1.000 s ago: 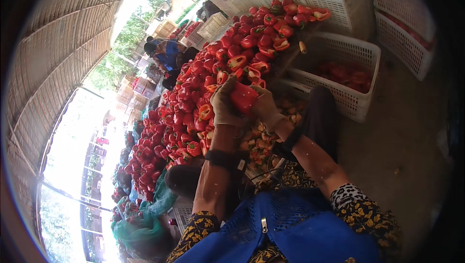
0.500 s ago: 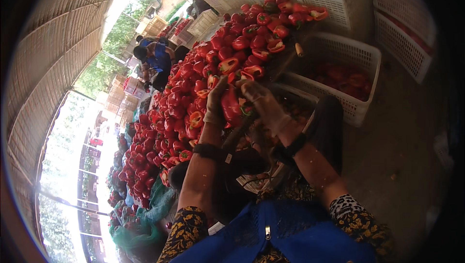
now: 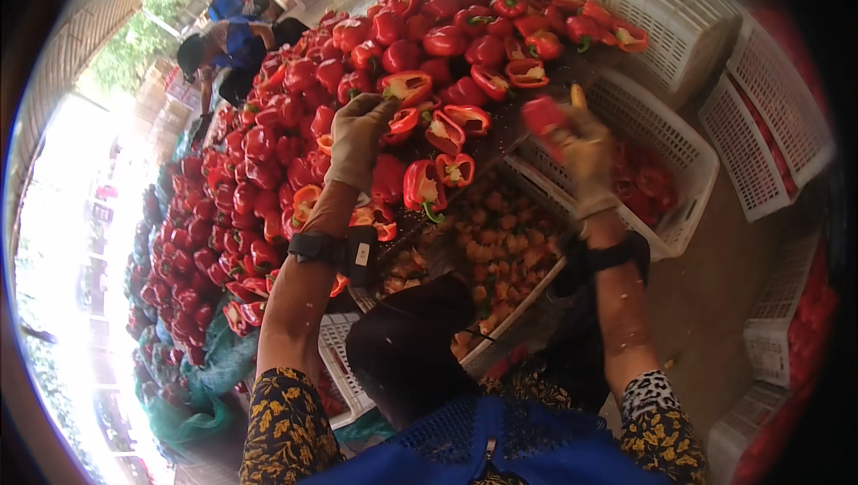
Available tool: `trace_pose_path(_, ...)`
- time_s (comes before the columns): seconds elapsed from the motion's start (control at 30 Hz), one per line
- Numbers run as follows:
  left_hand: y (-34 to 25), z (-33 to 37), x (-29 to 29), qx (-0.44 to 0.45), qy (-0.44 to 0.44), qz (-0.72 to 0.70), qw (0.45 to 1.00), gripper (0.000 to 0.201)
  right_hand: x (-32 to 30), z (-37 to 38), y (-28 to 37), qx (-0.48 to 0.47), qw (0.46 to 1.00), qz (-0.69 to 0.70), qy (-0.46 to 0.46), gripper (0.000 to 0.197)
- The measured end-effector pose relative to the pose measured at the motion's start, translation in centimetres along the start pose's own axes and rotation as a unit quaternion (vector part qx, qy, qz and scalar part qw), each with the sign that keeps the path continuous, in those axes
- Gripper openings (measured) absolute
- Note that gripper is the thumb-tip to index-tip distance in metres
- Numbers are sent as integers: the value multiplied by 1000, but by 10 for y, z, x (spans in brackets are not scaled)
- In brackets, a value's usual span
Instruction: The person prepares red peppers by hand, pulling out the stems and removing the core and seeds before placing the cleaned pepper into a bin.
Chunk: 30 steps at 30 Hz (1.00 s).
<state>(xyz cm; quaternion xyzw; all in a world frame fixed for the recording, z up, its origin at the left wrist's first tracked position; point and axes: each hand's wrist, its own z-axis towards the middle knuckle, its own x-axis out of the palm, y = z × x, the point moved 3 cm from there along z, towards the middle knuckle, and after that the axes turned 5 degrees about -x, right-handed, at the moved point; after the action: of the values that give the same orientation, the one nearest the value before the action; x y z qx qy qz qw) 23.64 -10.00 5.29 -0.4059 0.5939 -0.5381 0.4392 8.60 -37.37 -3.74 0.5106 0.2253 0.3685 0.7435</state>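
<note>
My left hand (image 3: 356,138), in a pale glove, reaches to the near edge of the red pepper pile (image 3: 295,141). Its fingers are pinched at the rim of a halved bell pepper (image 3: 407,88) with pale seeds showing. Off to the right, my gloved right hand (image 3: 588,159) is closed on a piece of red bell pepper (image 3: 542,118), blurred by motion, beside the white crate. Between my hands, several cut pepper halves (image 3: 424,185) lie open on a dark board. A yellowish handle-like stick (image 3: 578,95) shows just beyond the right hand.
A white crate (image 3: 700,159) with red pepper pieces stands at my right. Below the board, a container holds pale pepper cores (image 3: 509,244). More white crates (image 3: 666,25) stack behind and right. Green netting (image 3: 192,409) lies at left; a person in blue (image 3: 239,45) bends beyond the pile.
My hands have moved apart; the pepper that was between them is no longer there. The right hand has swung right with a red piece. The view has shifted, showing the core container more fully.
</note>
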Motion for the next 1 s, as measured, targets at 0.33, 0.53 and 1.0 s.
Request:
trace_pose_path(0.33, 12, 28, -62, 32, -170, -235, 956, 13, 149, -73, -19, -57, 910, -245, 330, 49)
trace_pose_path(0.53, 55, -21, -70, 66, -214, -129, 966, 14, 224, -92, -55, 51, 788, -443, 425, 69)
trace_pose_path(1.0, 120, -24, -28, -174, 120, -313, 926, 53, 182, -70, -21, 243, 860, 216, 395, 58)
